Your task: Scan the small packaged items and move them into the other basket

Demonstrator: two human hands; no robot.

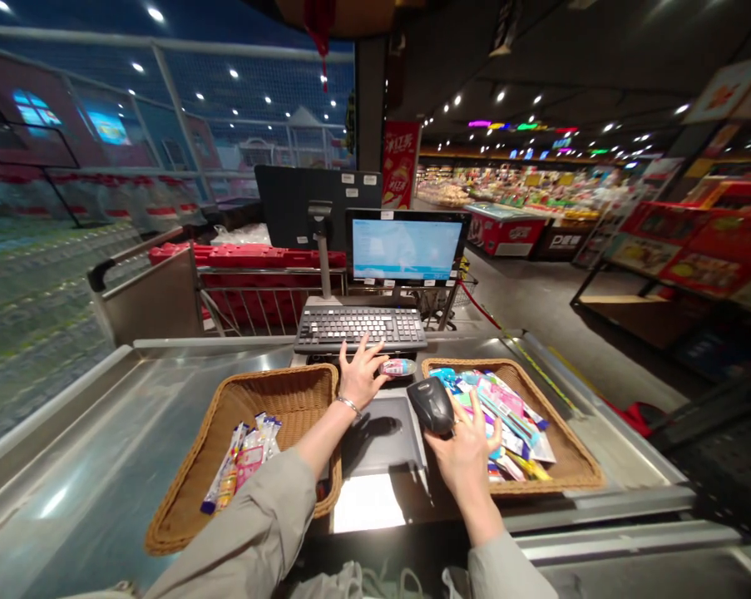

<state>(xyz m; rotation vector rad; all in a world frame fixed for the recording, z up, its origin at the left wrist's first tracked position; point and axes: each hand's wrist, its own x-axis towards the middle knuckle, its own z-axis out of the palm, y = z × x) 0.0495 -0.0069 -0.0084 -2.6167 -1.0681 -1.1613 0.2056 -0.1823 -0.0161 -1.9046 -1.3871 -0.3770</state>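
My left hand (361,381) reaches to the front edge of the black keyboard (361,325). Its thumb and index finger pinch one end of a small pink-and-blue package (398,367), while the other fingers spread over the lower keys. A black barcode scanner (431,406) is in my right hand (466,445), its head tilted toward the left. The rest of that hand's fingers spread over the edge of the right wicker basket (590,476), which holds several colourful packaged items (506,412). Below my left forearm, the left wicker basket (191,457) contains several slim packets (244,462).
A lit monitor (406,249) stands behind the keyboard, beside a second screen (306,208) seen from its back. Between the baskets lies a grey tray-like surface (381,433). A metal counter (69,466) extends left. Shopping carts (259,301) stand beyond it.
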